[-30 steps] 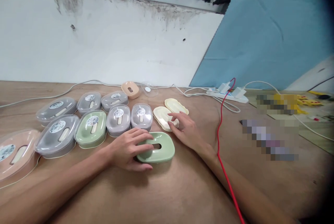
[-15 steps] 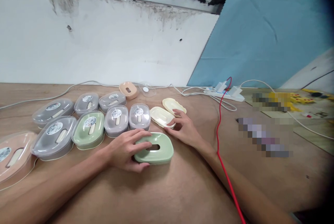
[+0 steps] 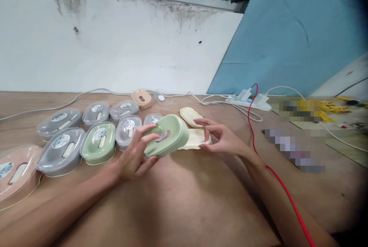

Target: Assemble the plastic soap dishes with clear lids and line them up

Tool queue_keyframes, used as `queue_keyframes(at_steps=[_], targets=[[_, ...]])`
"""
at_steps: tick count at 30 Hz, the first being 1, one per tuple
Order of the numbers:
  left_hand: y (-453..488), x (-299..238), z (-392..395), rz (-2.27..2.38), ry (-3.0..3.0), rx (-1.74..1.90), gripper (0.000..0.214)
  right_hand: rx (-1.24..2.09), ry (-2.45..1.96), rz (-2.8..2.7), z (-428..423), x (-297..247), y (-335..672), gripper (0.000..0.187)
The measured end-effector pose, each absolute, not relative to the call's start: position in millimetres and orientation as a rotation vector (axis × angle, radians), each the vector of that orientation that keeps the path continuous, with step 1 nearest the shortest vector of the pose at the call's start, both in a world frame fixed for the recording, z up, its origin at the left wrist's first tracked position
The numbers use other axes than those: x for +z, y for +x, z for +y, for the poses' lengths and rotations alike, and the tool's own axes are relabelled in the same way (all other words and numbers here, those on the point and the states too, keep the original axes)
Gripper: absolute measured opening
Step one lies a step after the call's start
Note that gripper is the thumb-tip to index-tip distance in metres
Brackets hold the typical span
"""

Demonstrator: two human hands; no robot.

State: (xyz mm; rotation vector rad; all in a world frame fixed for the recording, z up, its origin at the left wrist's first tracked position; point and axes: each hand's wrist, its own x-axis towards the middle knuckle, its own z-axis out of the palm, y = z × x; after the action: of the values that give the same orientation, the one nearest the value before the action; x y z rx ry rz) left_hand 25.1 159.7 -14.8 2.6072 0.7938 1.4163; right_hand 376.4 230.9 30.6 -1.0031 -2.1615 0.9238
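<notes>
My left hand (image 3: 138,153) grips a green oval plastic box piece (image 3: 175,128) with a slot in its middle, tilted up above the table. Between the fingers and thumb of my right hand (image 3: 222,137) is the edge of a cream oval tray (image 3: 194,139), partly hidden behind the green piece. A second cream oval tray (image 3: 189,116) lies just behind it on the table. To the left of my left hand stands a green box with a clear lid (image 3: 99,143), and a grey lidded box (image 3: 128,130) sits beside it.
More lidded boxes (image 3: 61,149) stand in rows at the left. A peach slotted piece (image 3: 142,98) and a clear lid (image 3: 163,98) lie near the wall. A power strip (image 3: 250,103) sits at the back right, and a red cable (image 3: 283,185) runs forward over my right arm.
My left hand has lifted the green piece off the table and tilted it. My right hand has moved right, and the cream tray has shifted right with it.
</notes>
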Motion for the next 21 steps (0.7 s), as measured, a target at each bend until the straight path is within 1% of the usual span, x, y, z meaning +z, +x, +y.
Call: queue_keyframes(at_steps=[4, 7, 8, 9, 10, 11, 12, 14, 17, 21], targets=[[24.0, -15.7, 161.7, 0.790, 2.567, 1.424, 0.051, 1.172, -0.889, -2.172, 225.4, 32.1, 366.7, 0.047], [24.5, -17.5, 162.3, 0.722, 2.579, 1.373, 0.053, 1.404, -0.737, -2.122, 215.1, 26.1, 346.8, 0.039], [25.2, -18.1, 162.3, 0.690, 2.594, 1.353, 0.054, 1.491, -0.695, -2.078, 210.8, 23.0, 339.2, 0.048], [26.2, -18.6, 162.1, 0.659, 2.612, 1.339, 0.055, 1.558, -0.668, -2.039, 206.4, 19.6, 331.9, 0.066], [27.4, -18.7, 161.8, 0.632, 2.631, 1.328, 0.055, 1.577, -0.650, -2.020, 202.2, 15.9, 325.5, 0.083], [28.7, -18.4, 161.3, 0.611, 2.654, 1.313, 0.056, 1.558, -0.642, -2.020, 198.4, 12.3, 320.1, 0.096], [30.1, -17.7, 160.7, 0.593, 2.681, 1.293, 0.057, 1.520, -0.639, -2.033, 195.2, 8.8, 316.1, 0.103], [32.6, -15.2, 159.4, 0.569, 2.741, 1.250, 0.056, 1.440, -0.640, -2.061, 190.8, 3.3, 311.6, 0.106], [34.3, -10.7, 158.0, 0.571, 2.799, 1.252, 0.054, 1.406, -0.668, -2.071, 189.1, -0.6, 311.3, 0.109], [32.4, -7.8, 157.0, 0.607, 2.773, 1.287, 0.054, 1.372, -0.666, -2.018, 191.8, -0.5, 314.8, 0.129]])
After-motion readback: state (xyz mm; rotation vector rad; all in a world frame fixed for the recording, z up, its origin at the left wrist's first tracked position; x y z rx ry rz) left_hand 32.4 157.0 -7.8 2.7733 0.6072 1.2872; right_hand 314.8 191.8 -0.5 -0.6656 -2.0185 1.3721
